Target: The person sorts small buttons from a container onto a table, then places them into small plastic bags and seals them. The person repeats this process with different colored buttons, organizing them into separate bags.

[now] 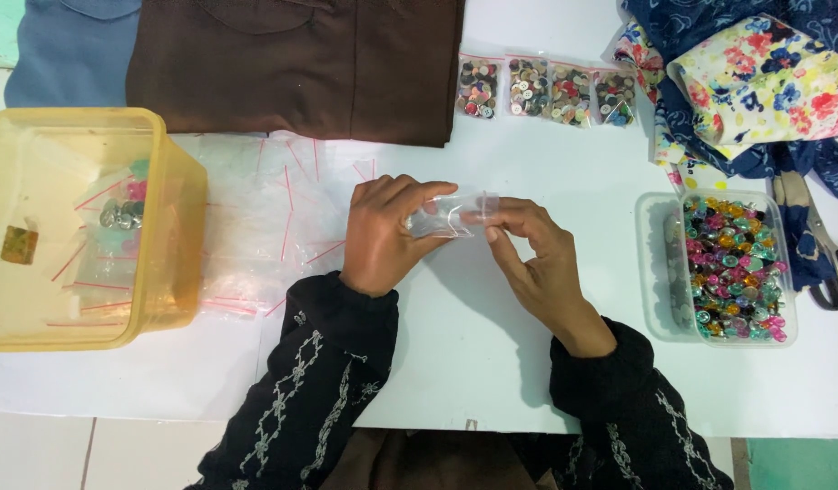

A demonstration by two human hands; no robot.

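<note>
Both of my hands hold one small clear plastic zip bag (455, 216) just above the white table (455, 363). My left hand (383, 234) grips the bag's left end, with its fingers curled over it. My right hand (532, 259) pinches the bag's right end between thumb and fingertips. I cannot tell whether the bag has anything in it. A loose pile of empty clear zip bags with red strips (265, 218) lies just left of my left hand.
A yellow plastic tub (169, 227) with a few filled bags stands at the left. A clear tray of colourful buttons (732, 268) is at the right, with scissors (823, 254) beside it. Several bags of buttons (546, 89), brown cloth (301, 63) and floral fabric (755, 82) lie at the back.
</note>
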